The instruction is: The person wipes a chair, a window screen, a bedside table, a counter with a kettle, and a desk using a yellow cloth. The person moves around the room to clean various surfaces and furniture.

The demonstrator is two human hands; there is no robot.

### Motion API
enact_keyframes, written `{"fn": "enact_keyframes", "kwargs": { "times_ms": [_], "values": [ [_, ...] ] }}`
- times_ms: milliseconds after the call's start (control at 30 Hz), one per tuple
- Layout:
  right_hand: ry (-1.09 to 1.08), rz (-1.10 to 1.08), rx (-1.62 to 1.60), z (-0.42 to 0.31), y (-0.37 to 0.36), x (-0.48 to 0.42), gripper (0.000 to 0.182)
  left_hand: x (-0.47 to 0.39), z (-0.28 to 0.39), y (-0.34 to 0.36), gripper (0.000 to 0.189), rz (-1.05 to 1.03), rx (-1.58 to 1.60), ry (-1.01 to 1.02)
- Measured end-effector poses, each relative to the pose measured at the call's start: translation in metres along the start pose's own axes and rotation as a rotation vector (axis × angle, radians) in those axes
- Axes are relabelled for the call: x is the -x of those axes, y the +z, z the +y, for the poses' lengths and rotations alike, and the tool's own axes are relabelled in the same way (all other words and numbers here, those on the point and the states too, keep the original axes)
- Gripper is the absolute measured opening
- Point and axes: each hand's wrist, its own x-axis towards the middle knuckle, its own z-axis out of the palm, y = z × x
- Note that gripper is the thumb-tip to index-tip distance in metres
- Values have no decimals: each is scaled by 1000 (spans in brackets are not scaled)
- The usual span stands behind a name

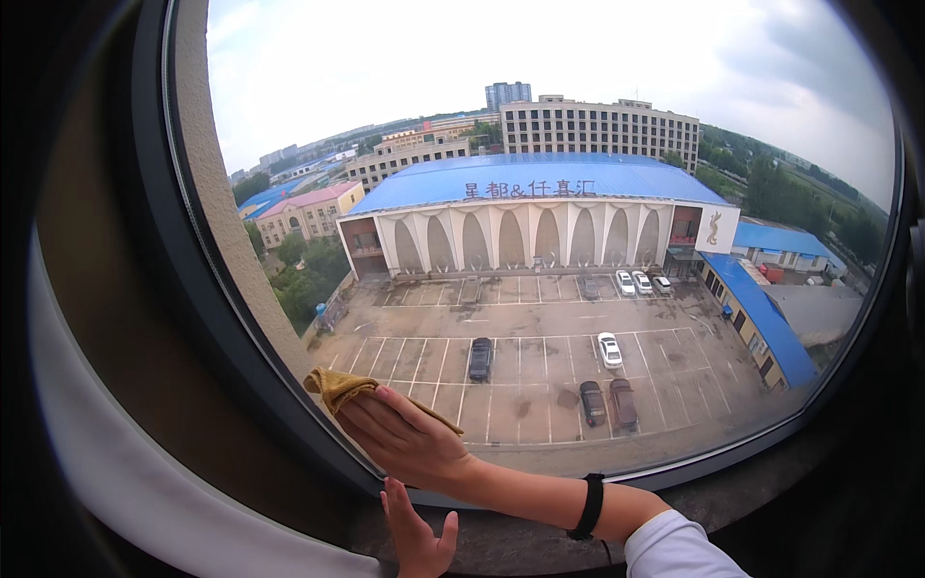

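A folded mustard-yellow cloth (340, 386) lies against the lower left of a window pane (535, 404). My right hand (408, 441) presses it to the glass with the fingers stretched flat, covering much of it. That forearm reaches in from the lower right, with a black band round it and a white sleeve above. Below it is my left hand (419, 538), empty, its thumb apart and its fingers pointing up. Its fingertips are by the bottom left corner of the dark window frame (455, 498); whether they touch it I cannot tell.
A dark stone-like sill (498, 535) runs beneath the frame. At the left, the frame's side (217, 289) rises beside a brown reveal (144, 325) and a pale curved edge (108, 448). Outside, far below, are a car park (527, 368) with several cars and a blue-roofed building (535, 180) bearing writing.
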Motion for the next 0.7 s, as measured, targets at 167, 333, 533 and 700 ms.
{"fn": "enact_keyframes", "kwargs": {
  "times_ms": [167, 333, 533, 700],
  "values": [
    [-502, -329, 162, -34, 57, 60, 58, 18, -37, 24, 103, 127, 247, -6],
    [-499, -304, 39, -23, 37, 81, 56, 25, -40, 9, 101, 125, 159, -59],
    [-403, -340, 24, 34, -29, 141, 49, -9, -22, 24, 92, 207, 248, 90],
    [17, -188, 278, 92, -97, 198, 48, -36, -2, 44, 91, 290, 101, 178]
  ]
}}
